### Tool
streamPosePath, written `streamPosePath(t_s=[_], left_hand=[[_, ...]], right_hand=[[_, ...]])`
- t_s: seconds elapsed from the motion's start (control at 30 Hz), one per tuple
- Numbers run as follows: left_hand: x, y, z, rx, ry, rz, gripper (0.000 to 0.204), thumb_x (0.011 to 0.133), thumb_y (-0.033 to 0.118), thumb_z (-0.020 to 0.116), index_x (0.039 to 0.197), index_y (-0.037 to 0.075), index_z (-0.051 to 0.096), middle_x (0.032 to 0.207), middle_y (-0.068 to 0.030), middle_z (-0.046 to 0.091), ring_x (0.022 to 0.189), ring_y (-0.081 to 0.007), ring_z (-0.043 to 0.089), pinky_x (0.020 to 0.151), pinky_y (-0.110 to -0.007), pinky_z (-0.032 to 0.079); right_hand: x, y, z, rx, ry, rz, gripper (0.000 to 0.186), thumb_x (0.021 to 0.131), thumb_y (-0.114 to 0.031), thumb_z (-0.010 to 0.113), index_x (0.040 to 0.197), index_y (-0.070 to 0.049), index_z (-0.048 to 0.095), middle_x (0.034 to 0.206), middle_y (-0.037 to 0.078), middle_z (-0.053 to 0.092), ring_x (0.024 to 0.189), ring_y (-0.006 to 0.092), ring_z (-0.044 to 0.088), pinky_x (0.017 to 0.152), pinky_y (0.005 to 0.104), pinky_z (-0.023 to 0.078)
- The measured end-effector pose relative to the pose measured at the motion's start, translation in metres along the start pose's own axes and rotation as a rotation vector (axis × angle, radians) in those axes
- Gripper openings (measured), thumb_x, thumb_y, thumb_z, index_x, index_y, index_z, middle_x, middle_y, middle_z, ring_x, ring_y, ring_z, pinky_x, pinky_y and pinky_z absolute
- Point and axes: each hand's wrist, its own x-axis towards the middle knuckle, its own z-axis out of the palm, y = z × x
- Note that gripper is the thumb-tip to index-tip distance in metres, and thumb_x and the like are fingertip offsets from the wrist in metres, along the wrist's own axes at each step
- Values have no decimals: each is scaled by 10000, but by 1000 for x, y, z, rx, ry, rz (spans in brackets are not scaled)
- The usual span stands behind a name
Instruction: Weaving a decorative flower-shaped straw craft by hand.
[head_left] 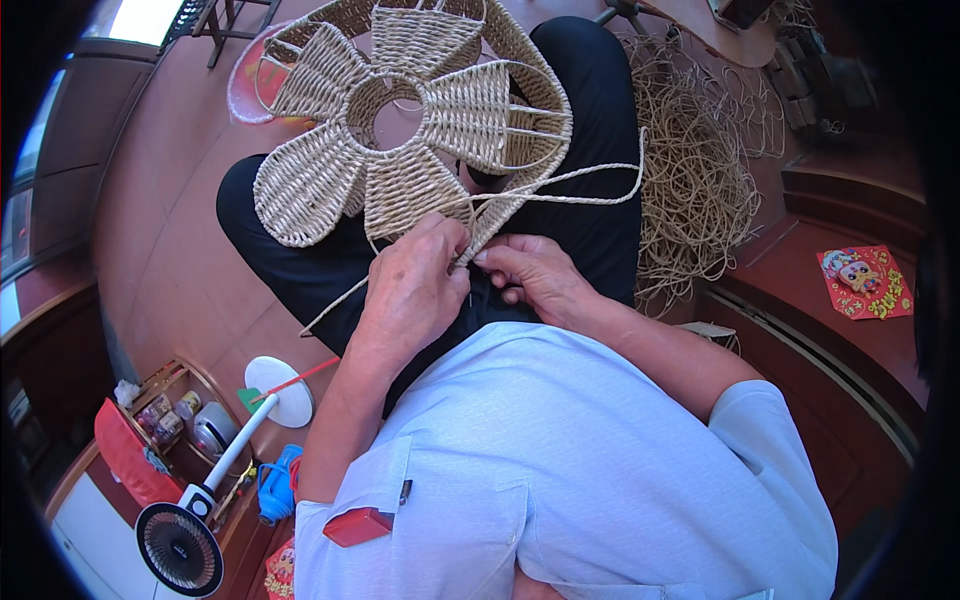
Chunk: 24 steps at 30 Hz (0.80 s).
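A woven straw basket frame (pixel 465 115) with flower-petal panels around a round center rests across my lap. My left hand (pixel 420 280) is closed on its lower rim, just below the lowest petal. Close to its right, my right hand (pixel 530 275) pinches at the same rim with bent fingers. A loose straw cord (pixel 590 197) loops out to the right over my dark trousers, and another end (pixel 335 305) trails down to the left of my left hand. The exact strands between my fingertips are partly hidden.
A large heap of tangled cord (pixel 695 200) lies right of my legs, beside a red step (pixel 830 230). At lower left stand a white fan (pixel 180 550), a wooden tray of small items (pixel 175 375) and a blue flask (pixel 280 480). A stool (pixel 220 25) is upper left.
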Motion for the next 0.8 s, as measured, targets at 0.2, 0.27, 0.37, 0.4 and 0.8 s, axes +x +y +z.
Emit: streamPosePath(t_s=[0.2,0.27,0.37,0.4,0.8], left_hand=[[-2,0,1,-18,33,-18,256,843,43,752,1077,-1,658,1009,-167,669,961,-386,704,843,-455,557],[-4,2,1,-51,31,-40,253,850,48,751,1082,0,662,1010,-164,670,956,-382,706,840,-451,560],[-4,-1,4,-76,54,-29,252,855,51,748,1089,3,668,1013,-161,673,947,-378,711,834,-445,565],[-5,-3,7,-77,81,4,254,854,50,745,1092,4,670,1015,-161,674,944,-378,713,833,-443,567],[-4,0,2,-79,34,18,257,870,44,752,1109,6,663,1052,-154,673,917,-359,706,810,-444,562]], right_hand=[[1,-15,11,161,56,209,110,960,-153,789,1014,-80,727,871,-30,641,722,52,556,538,185,426],[1,-17,10,264,62,309,121,955,-138,789,1022,-72,713,874,-21,638,710,59,557,507,178,408],[3,-19,4,278,-37,331,134,952,-108,786,1055,-61,714,893,-12,649,713,58,563,495,169,409],[2,-18,4,278,-35,334,134,952,-108,786,1055,-61,714,893,-12,649,713,58,563,495,169,409],[2,-9,-8,294,-122,221,220,984,-90,792,1183,-43,710,947,-15,649,723,35,552,494,156,406]])
